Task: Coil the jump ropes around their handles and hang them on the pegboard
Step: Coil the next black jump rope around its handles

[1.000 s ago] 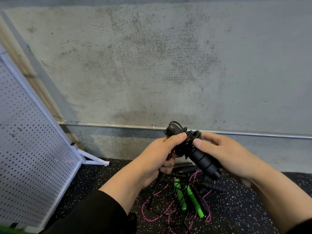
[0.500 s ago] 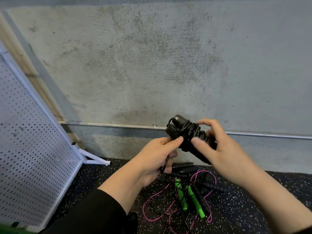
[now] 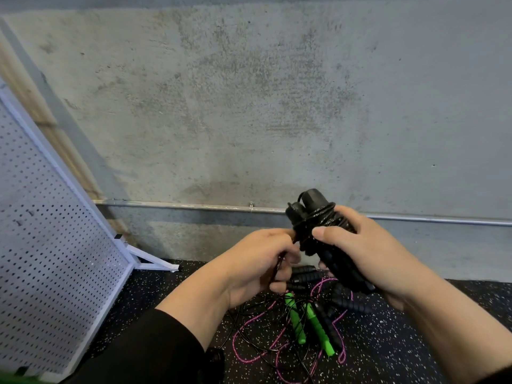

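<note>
Two hands work above the speckled rubber floor (image 3: 401, 356), where a tangle of green-handled and black-handled jump ropes (image 3: 307, 322) lies below them. Right hand (image 3: 368, 256) grips the black jump-rope handles (image 3: 318, 223), cord coiled around them, tilted up-left. Left hand (image 3: 257, 267) pinches the cord beside the coil. White pegboard (image 3: 50, 245) leans at the floor's left edge; beyond, bare concrete wall (image 3: 249, 106).

Your right hand (image 3: 368, 259) hides the black handles' (image 3: 327, 242) lower half; the pegboard (image 3: 50, 261) is cut off at the left edge.
</note>
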Demonstrator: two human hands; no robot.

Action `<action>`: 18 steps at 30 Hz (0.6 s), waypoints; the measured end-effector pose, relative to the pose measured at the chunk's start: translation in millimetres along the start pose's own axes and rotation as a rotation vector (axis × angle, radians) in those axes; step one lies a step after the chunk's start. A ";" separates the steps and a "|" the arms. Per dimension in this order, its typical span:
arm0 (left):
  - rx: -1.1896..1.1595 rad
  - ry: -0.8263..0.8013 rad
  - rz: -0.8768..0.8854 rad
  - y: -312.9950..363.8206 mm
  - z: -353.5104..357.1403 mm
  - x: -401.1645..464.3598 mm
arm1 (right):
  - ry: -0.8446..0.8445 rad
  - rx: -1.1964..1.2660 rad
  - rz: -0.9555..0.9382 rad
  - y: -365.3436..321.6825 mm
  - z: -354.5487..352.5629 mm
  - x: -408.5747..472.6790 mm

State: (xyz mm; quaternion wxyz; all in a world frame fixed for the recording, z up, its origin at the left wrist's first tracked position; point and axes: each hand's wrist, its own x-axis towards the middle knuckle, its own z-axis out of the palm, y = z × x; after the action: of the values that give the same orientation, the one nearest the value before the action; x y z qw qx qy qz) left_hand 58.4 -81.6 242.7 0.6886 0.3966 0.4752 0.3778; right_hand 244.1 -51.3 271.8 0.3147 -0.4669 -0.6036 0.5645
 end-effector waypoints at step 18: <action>0.500 0.493 0.488 4.1 4.9 -0.7 | 0.193 -0.133 -0.093 12.2 1.1 19.2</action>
State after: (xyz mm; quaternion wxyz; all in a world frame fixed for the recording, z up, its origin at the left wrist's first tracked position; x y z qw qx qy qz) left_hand 62.3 -81.5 247.8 0.3273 0.5499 0.5949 0.4864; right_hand 238.6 -35.0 256.9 0.3654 -0.5103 -0.6276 0.4607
